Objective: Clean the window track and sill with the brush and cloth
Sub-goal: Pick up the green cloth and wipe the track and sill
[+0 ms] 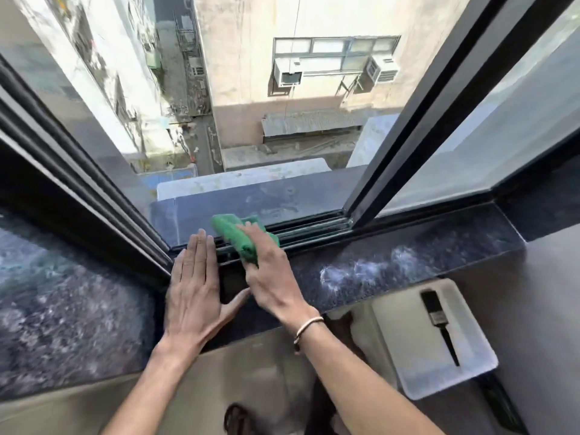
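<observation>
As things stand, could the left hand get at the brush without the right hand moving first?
Probably not easily. The brush lies on the white tray at far right, and the right hand, pressing the green cloth into the track, crosses between it and the flat left hand.

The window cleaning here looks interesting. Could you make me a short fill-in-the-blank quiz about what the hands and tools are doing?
1. The right hand presses a cloth of ____ colour onto the window track.
2. The left hand lies ____ on the dark sill, holding nothing.
3. The brush lies unused in a white ____ below the sill.

Missing words: green; flat; tray
</observation>
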Tool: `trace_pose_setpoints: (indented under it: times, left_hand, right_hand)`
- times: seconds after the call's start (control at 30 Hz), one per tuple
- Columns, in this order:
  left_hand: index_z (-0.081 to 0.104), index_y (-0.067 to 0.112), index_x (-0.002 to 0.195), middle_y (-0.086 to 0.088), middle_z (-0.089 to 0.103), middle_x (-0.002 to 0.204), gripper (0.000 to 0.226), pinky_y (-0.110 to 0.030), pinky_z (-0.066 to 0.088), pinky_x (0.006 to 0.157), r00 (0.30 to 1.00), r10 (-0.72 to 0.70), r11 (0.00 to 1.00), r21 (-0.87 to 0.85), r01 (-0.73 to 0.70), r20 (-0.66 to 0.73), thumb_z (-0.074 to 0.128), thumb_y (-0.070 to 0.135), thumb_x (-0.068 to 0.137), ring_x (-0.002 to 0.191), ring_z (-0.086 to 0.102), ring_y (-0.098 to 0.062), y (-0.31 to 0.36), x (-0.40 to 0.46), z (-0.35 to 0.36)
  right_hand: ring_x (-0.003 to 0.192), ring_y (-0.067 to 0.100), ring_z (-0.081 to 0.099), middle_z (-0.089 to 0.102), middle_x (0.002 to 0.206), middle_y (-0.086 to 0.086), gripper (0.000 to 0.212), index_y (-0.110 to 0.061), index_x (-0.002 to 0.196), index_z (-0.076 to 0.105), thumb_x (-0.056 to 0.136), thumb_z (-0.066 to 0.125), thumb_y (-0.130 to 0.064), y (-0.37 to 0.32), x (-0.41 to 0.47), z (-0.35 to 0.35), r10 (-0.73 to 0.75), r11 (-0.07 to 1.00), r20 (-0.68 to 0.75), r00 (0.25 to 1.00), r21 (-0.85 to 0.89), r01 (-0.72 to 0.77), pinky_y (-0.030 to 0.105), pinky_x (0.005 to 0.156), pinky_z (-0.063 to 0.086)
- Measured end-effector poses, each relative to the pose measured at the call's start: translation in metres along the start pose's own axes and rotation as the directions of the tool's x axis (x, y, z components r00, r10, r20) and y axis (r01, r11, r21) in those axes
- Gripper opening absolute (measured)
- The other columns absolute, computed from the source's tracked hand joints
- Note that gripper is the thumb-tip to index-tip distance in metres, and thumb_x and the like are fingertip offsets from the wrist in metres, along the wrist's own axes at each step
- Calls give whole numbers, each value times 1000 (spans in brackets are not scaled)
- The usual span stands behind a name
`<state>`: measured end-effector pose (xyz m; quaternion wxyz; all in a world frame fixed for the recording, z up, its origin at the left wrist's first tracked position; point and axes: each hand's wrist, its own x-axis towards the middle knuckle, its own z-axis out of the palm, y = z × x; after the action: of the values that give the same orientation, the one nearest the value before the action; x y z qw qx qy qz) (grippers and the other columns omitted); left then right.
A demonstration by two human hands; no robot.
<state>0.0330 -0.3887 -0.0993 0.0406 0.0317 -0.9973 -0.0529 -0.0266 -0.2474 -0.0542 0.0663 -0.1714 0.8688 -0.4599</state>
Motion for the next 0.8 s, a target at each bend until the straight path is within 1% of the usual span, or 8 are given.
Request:
trace_pose_setpoints:
  times: [0.07, 0.13, 0.2, 0.27, 0.5, 0.63, 0.73, 0.8]
  left_hand:
    - [21, -5, 155, -23, 18, 166, 117, -49, 20, 126, 1000, -12, 1000, 19, 12, 19, 36, 84, 80, 155, 18, -32, 2, 1, -1]
    - [17, -4, 156, -22, 16, 167, 120, -48, 19, 127, 1000, -13, 1000, 19, 12, 20, 31, 87, 79, 156, 17, -31, 4, 1, -3]
    - [17, -3, 156, -21, 15, 167, 121, -48, 18, 127, 1000, -17, 1000, 14, 17, 26, 28, 88, 79, 156, 16, -31, 5, 1, -4]
    - [16, -3, 157, -21, 14, 167, 121, -48, 17, 127, 999, -21, 1000, 20, 21, 25, 26, 89, 79, 156, 16, -31, 5, 1, -5]
    - [18, -3, 157, -20, 15, 167, 116, -50, 19, 127, 1000, -9, 1000, 20, 9, 22, 25, 86, 82, 156, 15, -31, 1, 0, -3]
    - [27, -3, 154, -21, 24, 164, 93, -53, 22, 125, 1000, 26, 999, 19, -26, 10, 12, 67, 96, 153, 25, -33, 3, -4, -3]
    - [32, -3, 152, -21, 28, 163, 79, -54, 23, 124, 996, 29, 1000, 3, -29, -81, 26, 54, 99, 152, 29, -32, 17, -4, -1]
    - [33, -4, 152, -22, 29, 162, 75, -54, 22, 124, 993, 47, 999, -7, -48, -111, 28, 49, 98, 151, 31, -33, 31, 0, 0]
  right_hand:
    - [142, 22, 43, 45, 154, 6, 62, -20, 146, 43, 90, 53, 5, 10, 1, -34, 19, 998, -217, 976, -47, -30, 44, 118, 37]
    - [147, 24, 36, 38, 159, 7, 65, -21, 150, 38, 90, 50, 2, 29, 6, -69, -30, 957, -390, 920, -277, -87, 46, 120, 34]
    - [150, 26, 29, 36, 160, 11, 67, -20, 150, 38, 89, 54, 3, 48, 13, -86, -81, 834, -378, 922, -533, -145, 45, 125, 23]
    - [152, 27, 23, 33, 161, 13, 70, -20, 150, 38, 87, 59, 2, 61, 14, -77, -42, 782, -294, 955, -604, -152, 44, 127, 13]
    - [153, 23, 19, 31, 162, 11, 68, -18, 147, 43, 83, 55, 2, 20, 6, -11, 90, 958, -135, 987, -260, -123, 40, 128, 7]
    - [132, 23, 52, 58, 142, 15, 53, -15, 139, 53, 88, 54, -1, -15, 4, -5, 85, 996, 66, 994, 12, -86, 32, 115, 34]
    - [89, 0, 64, 73, 107, -1, 30, -21, 126, 63, 96, 59, -18, -20, -21, -55, 201, 911, -37, 979, 375, -173, 13, 82, 48]
    - [90, 9, 68, 74, 101, -3, 26, -22, 115, 69, 91, 62, -26, -3, -57, -92, 379, 756, -189, 906, 628, -185, 31, 82, 57]
